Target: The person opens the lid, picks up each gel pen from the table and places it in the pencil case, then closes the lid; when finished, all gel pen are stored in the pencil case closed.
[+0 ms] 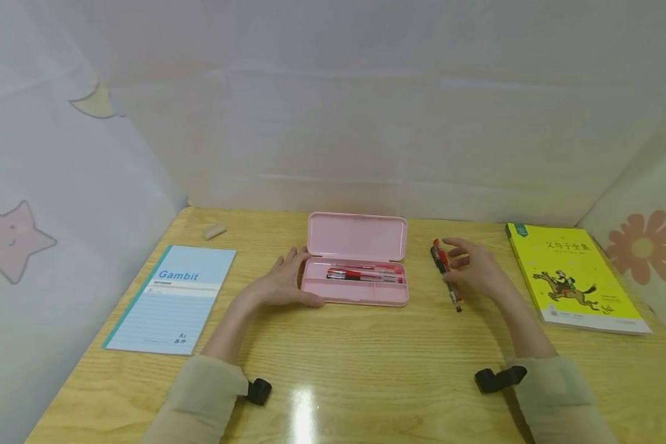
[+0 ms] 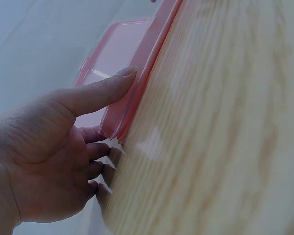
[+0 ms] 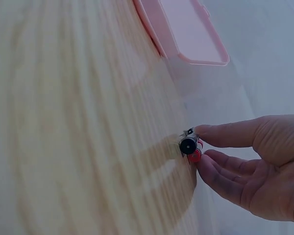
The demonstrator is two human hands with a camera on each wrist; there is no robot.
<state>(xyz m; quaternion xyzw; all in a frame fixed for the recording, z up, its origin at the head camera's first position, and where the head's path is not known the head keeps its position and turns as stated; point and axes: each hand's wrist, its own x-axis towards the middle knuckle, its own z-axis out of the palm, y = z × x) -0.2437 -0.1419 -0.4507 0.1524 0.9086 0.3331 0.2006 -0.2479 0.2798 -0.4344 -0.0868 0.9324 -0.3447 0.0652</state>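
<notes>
Left hand (image 1: 283,282) is touching glossy pink rectangular case (image 1: 357,237) at its left end, fingers loosely spread; right hand (image 1: 479,269) is pinching slim cylindrical pens (image 1: 440,259) right of it. Case is sitting on wood-grained table (image 1: 366,364).

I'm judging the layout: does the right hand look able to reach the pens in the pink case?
Probably yes: the pink case is open, the pens inside uncovered, with the left hand at its left end. The right hand, though, pinches loose pens, so might need to release them first.
</notes>
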